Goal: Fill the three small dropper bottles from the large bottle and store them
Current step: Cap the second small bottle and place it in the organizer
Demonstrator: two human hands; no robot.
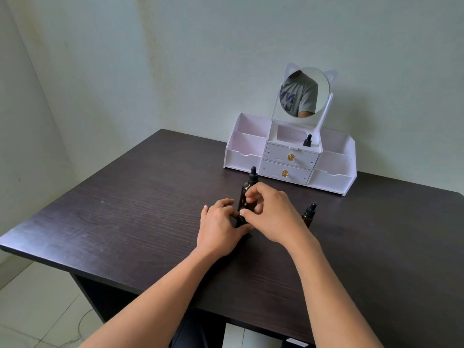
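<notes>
Only text I get: large dark-blue letters on the grey T-shirt (301, 96) reflected in the round mirror (322, 87); reversed and cropped by the mirror rim; one looks like an N; the rest I can't make out.

We held both forearms stretched forward, hands close together: our left hand (221, 228) gripped a small dropper bottle (241, 220) low, our right hand (273, 217) pinched its top.
</notes>
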